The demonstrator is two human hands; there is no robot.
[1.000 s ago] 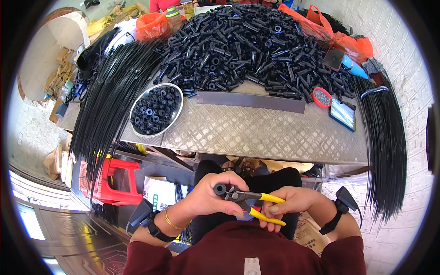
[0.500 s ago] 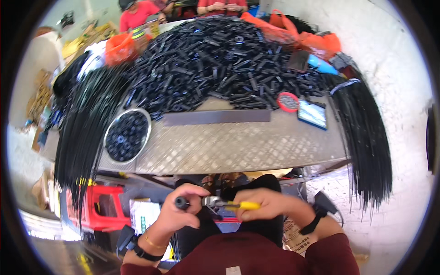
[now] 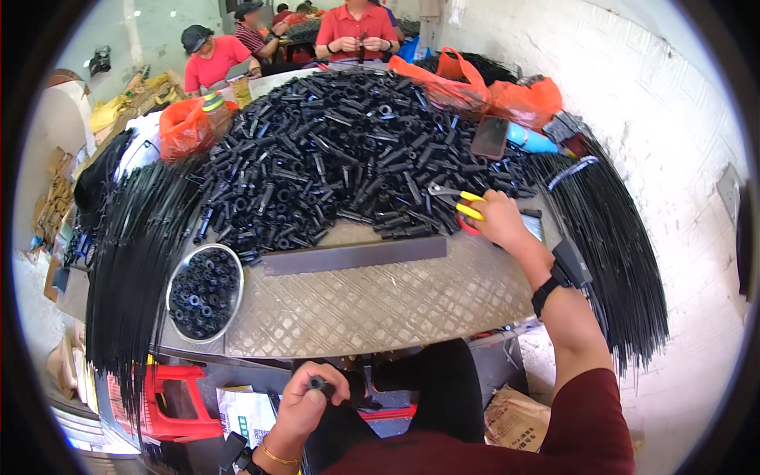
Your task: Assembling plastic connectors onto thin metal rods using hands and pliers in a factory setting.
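Observation:
Low over my lap, my left hand [image 3: 305, 402] is closed around a short black tubular part [image 3: 321, 385], its hollow end facing up. My right hand [image 3: 505, 219] is stretched out to the far right side of the table, gripping pliers [image 3: 467, 198] with yellow handles. Their metal jaws point left over the near right edge of a big heap of black tubular parts [image 3: 332, 158]. Beneath the right hand a red round dish [image 3: 468, 228] is mostly hidden. A flat pale-topped case [image 3: 533, 225] shows partly behind the wrist.
A metal bowl [image 3: 169, 299] of small black rings stands at left. A grey bar [image 3: 356, 255] lies before the heap on the table [image 3: 372, 309]. Bundles of thin black rods hang over both sides [image 3: 127, 261] [image 3: 609, 261]. Orange bags, a phone [image 3: 490, 138] and co-workers are beyond.
My right hand has carried the pliers from beside the left hand at my lap up and right to the heap. The left hand stays low with the black part. The view has tilted up.

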